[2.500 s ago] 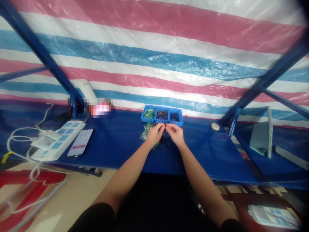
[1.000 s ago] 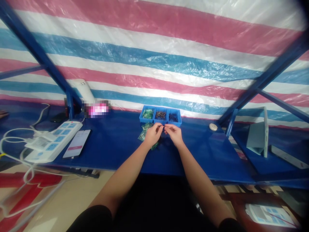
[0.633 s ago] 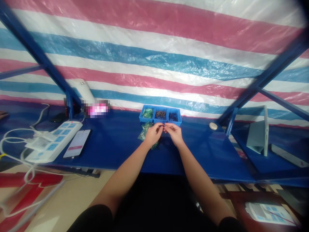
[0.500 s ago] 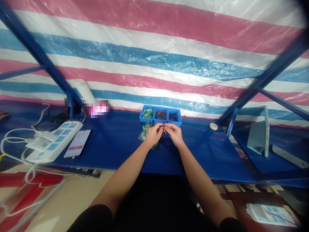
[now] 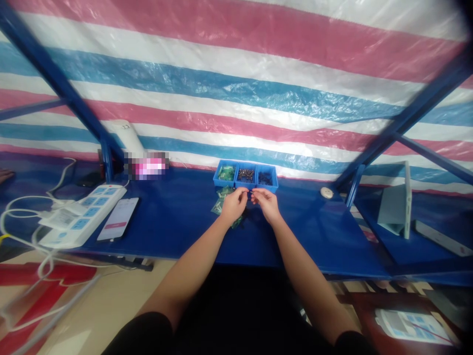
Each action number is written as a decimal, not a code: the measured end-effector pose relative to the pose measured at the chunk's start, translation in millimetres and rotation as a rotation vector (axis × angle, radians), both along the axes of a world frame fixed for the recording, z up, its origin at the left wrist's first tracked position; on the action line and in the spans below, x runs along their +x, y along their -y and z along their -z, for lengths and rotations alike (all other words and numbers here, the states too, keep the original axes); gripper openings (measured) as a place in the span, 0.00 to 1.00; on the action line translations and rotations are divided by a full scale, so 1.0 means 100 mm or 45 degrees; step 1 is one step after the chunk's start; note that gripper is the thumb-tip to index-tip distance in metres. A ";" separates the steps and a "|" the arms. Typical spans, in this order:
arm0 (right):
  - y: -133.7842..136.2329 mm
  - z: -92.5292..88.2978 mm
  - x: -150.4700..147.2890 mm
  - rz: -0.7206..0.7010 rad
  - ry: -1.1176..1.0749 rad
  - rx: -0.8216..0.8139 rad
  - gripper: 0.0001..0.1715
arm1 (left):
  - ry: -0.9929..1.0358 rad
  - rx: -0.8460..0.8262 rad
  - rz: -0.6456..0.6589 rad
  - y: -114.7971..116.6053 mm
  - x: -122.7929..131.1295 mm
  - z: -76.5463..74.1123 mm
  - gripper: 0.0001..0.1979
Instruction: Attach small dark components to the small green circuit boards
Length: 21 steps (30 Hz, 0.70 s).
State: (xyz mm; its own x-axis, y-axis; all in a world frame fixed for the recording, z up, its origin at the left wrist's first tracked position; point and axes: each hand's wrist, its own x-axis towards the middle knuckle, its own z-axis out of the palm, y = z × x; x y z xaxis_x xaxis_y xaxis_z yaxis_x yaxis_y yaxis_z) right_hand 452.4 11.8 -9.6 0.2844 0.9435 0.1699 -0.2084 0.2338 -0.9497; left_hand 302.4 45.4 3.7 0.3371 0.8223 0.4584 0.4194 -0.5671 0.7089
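Note:
My left hand (image 5: 233,205) is closed in a pinch just in front of the blue bins, with a small dark bit at its fingertips too tiny to name. Facing it, my right hand (image 5: 266,203) also pinches, and what it holds is hidden. A narrow gap separates the two sets of fingertips. Behind them stand three joined blue bins: the left bin (image 5: 217,181) has green pieces, the middle bin (image 5: 245,185) small dark shiny parts, and the right bin (image 5: 274,185) small black parts. Green-and-clear pieces (image 5: 219,203) lie beside and partly under my left hand.
On the blue table (image 5: 314,236) a phone (image 5: 118,219) and a white power strip (image 5: 84,217) with cables lie at left. A round whitish object (image 5: 326,193) sits at right. Blue metal posts (image 5: 354,185) flank the table. Another person's hand (image 5: 5,175) shows at far left.
My fingertips, touching or nearly so before, now stand slightly apart. The bins and the green pieces have stayed put. The other person's hand at far left has shifted a little.

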 end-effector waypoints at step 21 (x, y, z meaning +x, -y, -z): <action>-0.09 0.19 0.19 0.147 1.473 0.012 0.12 | 0.041 -0.020 -0.169 -0.03 -0.02 0.00 0.11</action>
